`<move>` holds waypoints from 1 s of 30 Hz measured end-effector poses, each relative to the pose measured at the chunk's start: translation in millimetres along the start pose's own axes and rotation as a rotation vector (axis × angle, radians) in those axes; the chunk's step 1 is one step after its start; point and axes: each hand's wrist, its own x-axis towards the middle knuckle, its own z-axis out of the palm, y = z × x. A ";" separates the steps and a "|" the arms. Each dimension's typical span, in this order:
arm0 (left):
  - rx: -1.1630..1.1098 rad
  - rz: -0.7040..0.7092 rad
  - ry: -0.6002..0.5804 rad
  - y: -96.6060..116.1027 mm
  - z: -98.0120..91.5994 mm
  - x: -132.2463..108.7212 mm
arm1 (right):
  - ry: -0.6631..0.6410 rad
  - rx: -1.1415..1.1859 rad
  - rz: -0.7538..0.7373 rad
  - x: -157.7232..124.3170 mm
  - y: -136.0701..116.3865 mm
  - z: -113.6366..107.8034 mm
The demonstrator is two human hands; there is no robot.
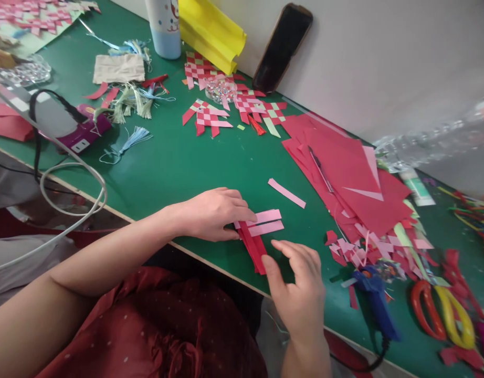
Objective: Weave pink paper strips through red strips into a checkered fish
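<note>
- Red strips [253,251] and pink strips [267,227] cross each other on the green desk [167,168], close to the middle of its near edge; red ends point toward that edge, pink ends toward the right.
- Left hand [220,214]: grip closed on the crossing, fingertips over the left ends of the pink, thumb low beside the red.
- Right hand [295,275]: grip open, thumb and fingers spread. Thumb tip by the lower red ends; contact, cannot tell.
- One loose pink strip [287,193] lies apart, farther from the near edge.
- Stacked red paper [344,157] toward the far edge, right; pen [321,169] on top.
- Checkered woven pieces [208,116] near the far edge, below a leaning phone [283,47].
- Blue tassel [135,137] nearer the left end.
- Blue glue gun [378,302] by the near edge, right, next to paper scraps [356,249].
</note>
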 end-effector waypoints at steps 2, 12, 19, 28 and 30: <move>-0.003 -0.005 -0.005 0.9 -0.8 0.2 | -0.051 -0.019 -0.017 2.2 -5.5 3.1; 0.049 -0.029 -0.011 5.7 1.9 0.7 | -0.180 -0.086 0.019 0.4 -14.6 5.4; 0.099 -0.064 -0.003 10.4 5.5 2.0 | -0.183 0.015 0.115 3.1 -9.9 6.7; 0.064 -0.082 0.013 10.1 7.3 0.8 | -0.112 0.101 0.168 10.1 -5.4 5.8; 0.052 -0.082 0.021 10.1 7.4 0.6 | -0.085 0.113 0.170 10.3 -5.1 6.7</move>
